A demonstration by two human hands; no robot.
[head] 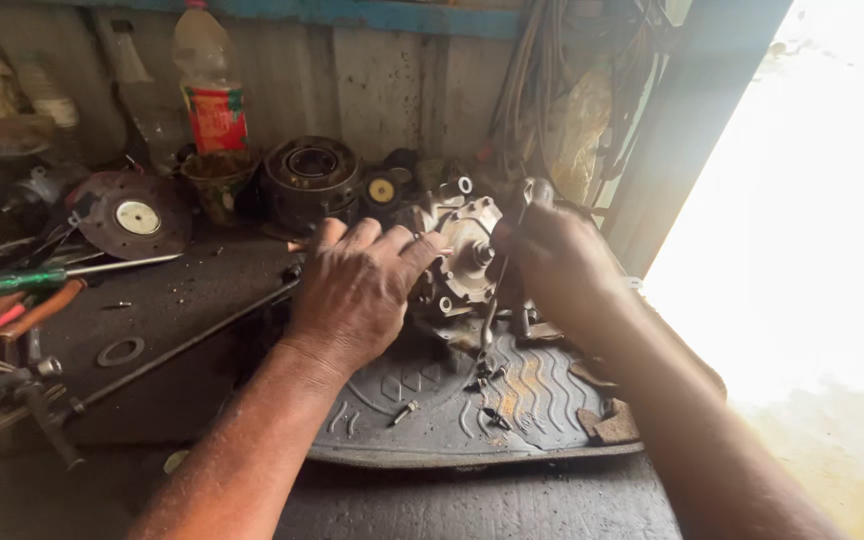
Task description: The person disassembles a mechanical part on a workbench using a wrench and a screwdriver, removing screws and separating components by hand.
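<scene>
Here we steady the grey cast-metal pump housing (464, 262), heavy, rigid and greasy, on the ribbed black rubber mat (542, 400), left hand (357, 290) clasping its rim, right hand (557, 265) closed around a thin tool.

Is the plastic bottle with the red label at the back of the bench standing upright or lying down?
Upright. The clear plastic bottle with the red label stands with its neck upward against the grey wall, behind a small round cup.
</scene>
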